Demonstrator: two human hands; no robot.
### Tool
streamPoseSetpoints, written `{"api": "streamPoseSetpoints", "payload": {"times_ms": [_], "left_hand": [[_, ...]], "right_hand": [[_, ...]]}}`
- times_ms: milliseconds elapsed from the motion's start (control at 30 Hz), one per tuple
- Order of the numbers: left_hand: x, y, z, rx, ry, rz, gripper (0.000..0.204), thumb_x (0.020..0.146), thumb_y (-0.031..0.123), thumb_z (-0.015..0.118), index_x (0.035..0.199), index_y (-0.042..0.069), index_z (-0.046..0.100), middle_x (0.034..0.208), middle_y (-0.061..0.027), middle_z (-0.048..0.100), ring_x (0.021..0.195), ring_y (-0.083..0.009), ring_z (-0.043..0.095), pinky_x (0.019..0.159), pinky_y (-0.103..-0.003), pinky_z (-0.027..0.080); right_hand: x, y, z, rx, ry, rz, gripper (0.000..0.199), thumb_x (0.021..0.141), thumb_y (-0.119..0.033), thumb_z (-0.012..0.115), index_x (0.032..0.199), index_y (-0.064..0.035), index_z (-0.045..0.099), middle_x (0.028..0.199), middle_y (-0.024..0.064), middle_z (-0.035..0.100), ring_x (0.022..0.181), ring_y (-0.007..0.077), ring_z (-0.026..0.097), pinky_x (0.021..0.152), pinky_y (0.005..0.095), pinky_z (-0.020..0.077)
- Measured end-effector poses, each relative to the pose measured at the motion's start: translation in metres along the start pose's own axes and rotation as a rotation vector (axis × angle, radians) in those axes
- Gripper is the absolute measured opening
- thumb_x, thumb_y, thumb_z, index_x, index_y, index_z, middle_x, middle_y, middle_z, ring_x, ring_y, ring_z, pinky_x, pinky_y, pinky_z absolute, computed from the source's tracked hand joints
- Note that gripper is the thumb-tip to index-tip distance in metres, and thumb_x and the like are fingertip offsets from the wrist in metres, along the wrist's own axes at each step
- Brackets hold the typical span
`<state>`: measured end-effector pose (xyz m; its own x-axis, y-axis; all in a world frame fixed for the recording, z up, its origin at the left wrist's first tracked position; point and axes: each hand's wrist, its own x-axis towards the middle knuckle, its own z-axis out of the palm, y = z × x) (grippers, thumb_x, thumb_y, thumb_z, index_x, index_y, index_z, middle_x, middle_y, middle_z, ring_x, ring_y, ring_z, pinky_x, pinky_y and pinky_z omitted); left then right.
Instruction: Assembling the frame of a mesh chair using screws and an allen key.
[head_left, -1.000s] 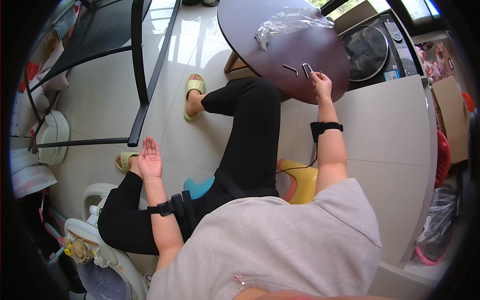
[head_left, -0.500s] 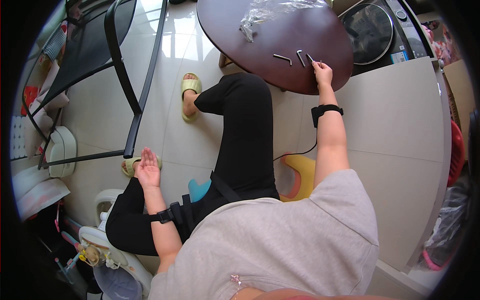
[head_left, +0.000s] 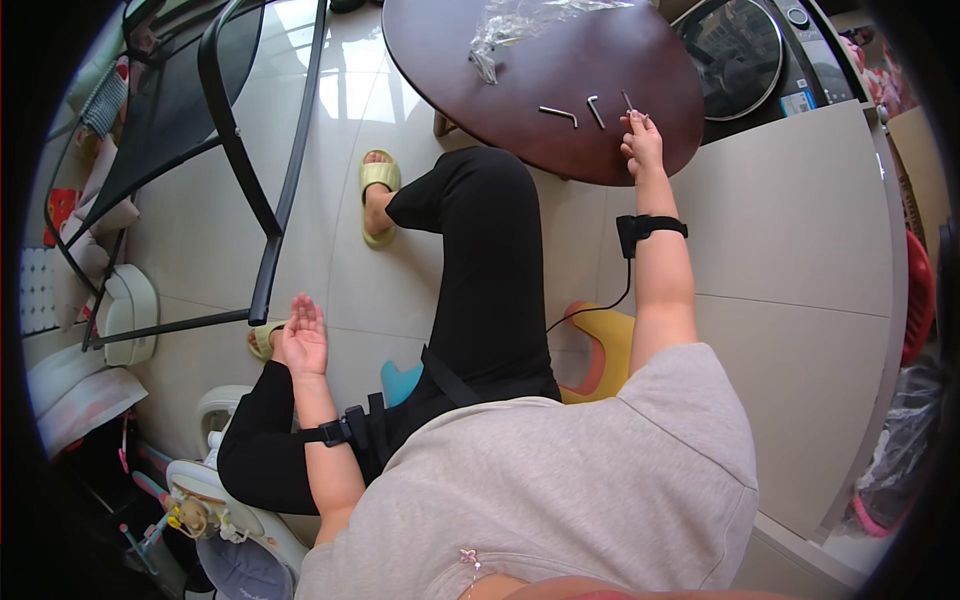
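Note:
My right hand (head_left: 642,143) is over the right part of the dark brown oval table (head_left: 540,150), its fingers pinched on a thin metal hex key (head_left: 627,101). The key's long arm points away from me, and part of it is hidden by my fingers. To the left of that hand, two more bent hex keys lie apart on the tabletop: one at an angle (head_left: 596,112) and one lying more sideways (head_left: 559,116). Down at the left, my left hand (head_left: 306,342) rests palm up above my thigh, fingers stretched out, holding nothing.
A crumpled clear plastic bag (head_left: 500,40) lies at the table's far side. The black metal frame of a chair (head_left: 270,250) stands at the left. A glass-topped black appliance (head_left: 735,60) adjoins the table's right. A yellow stool (head_left: 605,350) shows under my right arm.
My right hand has turned, and the hex key in it now points more straight away from me. The other two keys stay on the table. My left hand stays open.

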<state>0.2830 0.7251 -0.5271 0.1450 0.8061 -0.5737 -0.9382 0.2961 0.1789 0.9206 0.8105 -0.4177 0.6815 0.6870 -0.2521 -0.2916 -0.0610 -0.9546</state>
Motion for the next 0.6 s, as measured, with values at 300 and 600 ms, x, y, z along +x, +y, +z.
{"api": "streamPoseSetpoints", "payload": {"times_ms": [300, 600], "left_hand": [[0.004, -0.006, 0.004, 0.017, -0.155, -0.065, 0.031, 0.089, 0.005, 0.035, 0.115, 0.0, 0.05, 0.121, -0.0107, 0.053, 0.114, -0.0212, 0.049, 0.102, -0.038, 0.035], [0.008, -0.011, 0.001, 0.016, -0.129, -0.071, 0.032, 0.089, 0.005, 0.034, 0.117, 0.0, 0.049, 0.12, -0.0109, 0.053, 0.114, -0.0216, 0.049, 0.103, -0.039, 0.035]], "right_hand": [[-0.02, 0.013, 0.055, -0.077, -0.178, 0.075, 0.014, 0.091, -0.023, 0.051, 0.093, -0.0091, 0.052, 0.064, -0.0055, 0.042, 0.039, 0.001, 0.026, 0.034, 0.0183, 0.0179], [-0.031, 0.03, 0.084, -0.104, -0.371, 0.05, 0.017, 0.092, -0.024, 0.049, 0.097, -0.0081, 0.05, 0.065, -0.005, 0.045, 0.041, 0.0008, 0.03, 0.036, 0.0173, 0.0279]]}}
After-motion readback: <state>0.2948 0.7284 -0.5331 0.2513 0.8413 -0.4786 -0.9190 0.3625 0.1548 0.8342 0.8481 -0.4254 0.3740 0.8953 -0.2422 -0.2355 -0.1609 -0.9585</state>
